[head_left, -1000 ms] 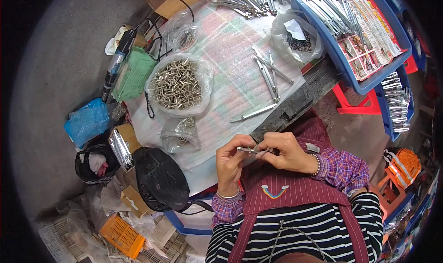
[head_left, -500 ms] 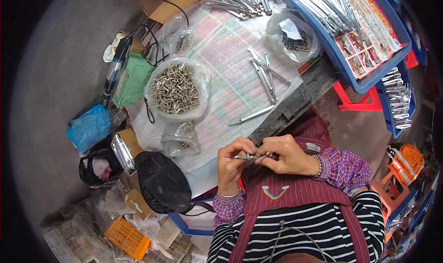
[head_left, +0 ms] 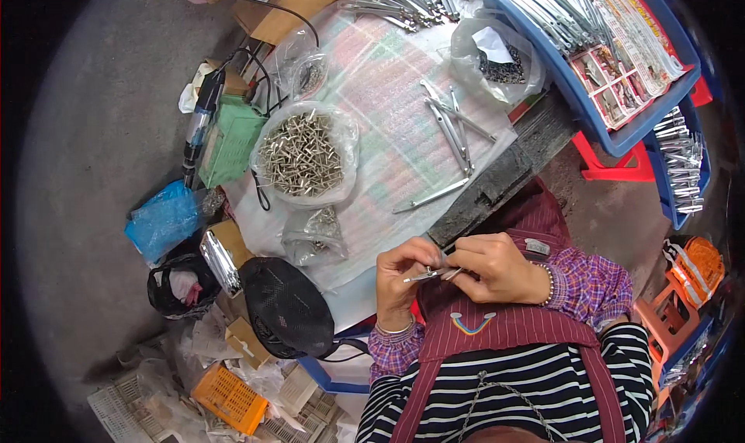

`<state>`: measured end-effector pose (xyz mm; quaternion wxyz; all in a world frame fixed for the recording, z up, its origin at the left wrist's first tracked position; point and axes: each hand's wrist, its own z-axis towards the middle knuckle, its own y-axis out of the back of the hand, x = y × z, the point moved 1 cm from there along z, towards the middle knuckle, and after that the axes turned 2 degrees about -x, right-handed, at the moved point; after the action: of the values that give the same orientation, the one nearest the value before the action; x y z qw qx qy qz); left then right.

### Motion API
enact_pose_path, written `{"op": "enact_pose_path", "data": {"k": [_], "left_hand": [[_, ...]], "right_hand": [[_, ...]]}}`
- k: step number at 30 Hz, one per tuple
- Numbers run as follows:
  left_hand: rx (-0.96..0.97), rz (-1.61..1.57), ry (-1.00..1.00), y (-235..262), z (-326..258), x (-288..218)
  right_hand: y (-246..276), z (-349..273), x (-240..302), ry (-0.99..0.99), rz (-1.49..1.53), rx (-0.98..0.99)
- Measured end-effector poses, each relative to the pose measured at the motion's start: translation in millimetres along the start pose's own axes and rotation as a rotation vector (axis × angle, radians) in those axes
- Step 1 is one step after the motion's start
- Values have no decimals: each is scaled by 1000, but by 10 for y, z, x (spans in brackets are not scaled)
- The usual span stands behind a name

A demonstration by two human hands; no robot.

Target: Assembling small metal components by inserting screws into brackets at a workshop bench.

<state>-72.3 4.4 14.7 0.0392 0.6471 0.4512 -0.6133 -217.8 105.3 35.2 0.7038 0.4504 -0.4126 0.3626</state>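
A metal strip, thin and silvery, is pinched between both hands just above the person's lap, at the near edge of the table. The left hand grips its left end between thumb and curled fingers, and the right hand closes on its right end with the fingertips, so both hands are grasping the same strip. On the table in front, well apart from the hands, a clear bag lies open and full of small metal pins. A smaller bag with a few parts sits nearer, just beyond the left hand. Several loose strips lie scattered on the table to the right of the big bag. A blue tray at the far right holds many more strips in rows. A black cap rests beside the left forearm, and a green box stands at the table's left edge.
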Motion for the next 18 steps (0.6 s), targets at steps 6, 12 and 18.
{"op": "enact_pose_path", "data": {"k": [6, 12, 18], "left_hand": [[-1, -52, 43, -5, -6, 18], [2, -57, 35, -3, -31, 52], [-9, -60, -7, -47, -61, 71]], "right_hand": [[35, 10, -4, 13, 3, -3], [46, 8, 5, 5, -4, 3], [102, 28, 23, -29, 12, 21]]}}
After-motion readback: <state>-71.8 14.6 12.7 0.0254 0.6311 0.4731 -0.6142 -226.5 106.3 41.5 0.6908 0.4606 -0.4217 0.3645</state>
